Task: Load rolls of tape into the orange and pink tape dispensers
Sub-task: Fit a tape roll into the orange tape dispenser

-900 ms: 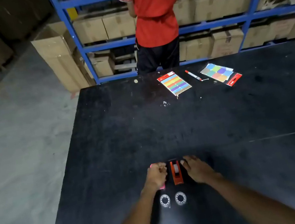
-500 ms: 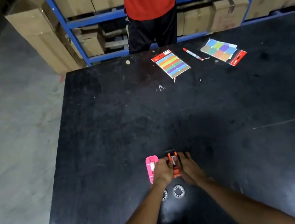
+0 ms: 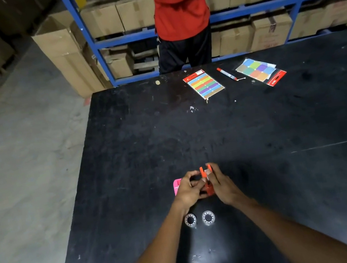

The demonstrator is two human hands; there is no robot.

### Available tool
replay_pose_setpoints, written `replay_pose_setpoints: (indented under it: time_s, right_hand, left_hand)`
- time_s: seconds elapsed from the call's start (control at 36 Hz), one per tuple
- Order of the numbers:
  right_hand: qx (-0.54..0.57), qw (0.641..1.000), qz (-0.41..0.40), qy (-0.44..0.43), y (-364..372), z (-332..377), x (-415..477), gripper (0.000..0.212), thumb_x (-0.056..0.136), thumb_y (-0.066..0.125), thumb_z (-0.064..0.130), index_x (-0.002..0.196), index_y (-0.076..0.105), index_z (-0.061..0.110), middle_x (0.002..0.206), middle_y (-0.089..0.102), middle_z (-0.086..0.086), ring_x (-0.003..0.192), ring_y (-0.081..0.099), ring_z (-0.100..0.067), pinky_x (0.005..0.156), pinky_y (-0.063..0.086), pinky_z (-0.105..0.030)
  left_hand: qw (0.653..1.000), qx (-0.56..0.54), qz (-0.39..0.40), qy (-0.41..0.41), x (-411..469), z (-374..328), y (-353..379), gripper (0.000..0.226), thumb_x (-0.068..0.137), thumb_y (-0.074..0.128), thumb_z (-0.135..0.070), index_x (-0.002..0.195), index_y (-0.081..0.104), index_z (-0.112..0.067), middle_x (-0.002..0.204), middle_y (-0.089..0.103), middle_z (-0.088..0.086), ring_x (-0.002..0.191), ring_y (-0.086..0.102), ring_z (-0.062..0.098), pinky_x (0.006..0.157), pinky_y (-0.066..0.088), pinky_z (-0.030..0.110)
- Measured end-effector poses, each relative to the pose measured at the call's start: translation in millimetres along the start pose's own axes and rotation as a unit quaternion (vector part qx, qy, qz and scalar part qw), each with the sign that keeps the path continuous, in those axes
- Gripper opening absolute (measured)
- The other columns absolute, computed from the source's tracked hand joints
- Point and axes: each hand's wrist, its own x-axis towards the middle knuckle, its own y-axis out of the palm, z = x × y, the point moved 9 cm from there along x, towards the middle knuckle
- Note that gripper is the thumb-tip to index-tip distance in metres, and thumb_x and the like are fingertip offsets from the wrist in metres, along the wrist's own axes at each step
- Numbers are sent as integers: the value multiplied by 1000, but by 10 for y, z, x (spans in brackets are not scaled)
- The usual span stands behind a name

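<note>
The orange tape dispenser (image 3: 206,179) is tilted up off the black table (image 3: 261,139), gripped from both sides. My left hand (image 3: 188,190) holds its left side and my right hand (image 3: 219,183) holds its right side and top. The pink tape dispenser (image 3: 176,187) lies on the table just left of my left hand, mostly hidden by it. Two clear tape rolls (image 3: 190,220) (image 3: 208,217) lie flat side by side under my wrists, nearer to me.
At the table's far edge lie a striped colour label card (image 3: 203,83), a red marker (image 3: 226,73) and a second colour sticker pack (image 3: 260,71). A person in a red shirt (image 3: 180,15) stands beyond, facing blue shelving (image 3: 261,4) with cardboard boxes. The floor drops off at left.
My left hand left the pink dispenser and joined my right hand on the orange dispenser, which has been raised and tilted. The pink dispenser stayed on the table.
</note>
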Motion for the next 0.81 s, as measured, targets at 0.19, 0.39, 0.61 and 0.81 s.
replay_pose_setpoints:
  time_s: [0.19, 0.39, 0.61, 0.81]
  right_hand:
    - [9, 1000, 1, -14, -168, 21, -156, 39, 104, 26, 53, 136, 32, 31, 126, 60, -2, 117, 58, -23, 99, 40, -36]
    - [-6, 1000, -5, -9, -463, -110, -233, 42, 103, 25, 55, 139, 31, 34, 132, 58, -2, 121, 56, -24, 104, 41, -39]
    - [20, 999, 8, -29, -561, -121, -299, 37, 103, 32, 54, 136, 34, 40, 129, 57, 2, 114, 59, -16, 87, 45, -26]
    - [25, 999, 9, -33, -601, -227, -211, 36, 101, 34, 57, 136, 35, 46, 132, 56, 6, 119, 57, -16, 107, 42, -39]
  left_hand:
    - [999, 0, -42, -6, -178, -103, -103, 29, 96, 60, -4, 125, 58, -3, 86, 67, 10, 69, 65, 15, 57, 62, 28]
    - [982, 142, -118, -46, -148, -1, -204, 27, 89, 71, -8, 111, 57, -11, 79, 60, 3, 71, 63, 19, 70, 63, 46]
    - [893, 392, -211, -64, 9, 141, -29, 36, 89, 67, -30, 113, 63, -3, 115, 69, 18, 110, 65, 35, 91, 50, 38]
    - [864, 442, -226, -86, 140, 197, 53, 27, 93, 61, -20, 114, 61, -3, 119, 67, 17, 114, 63, 33, 94, 51, 37]
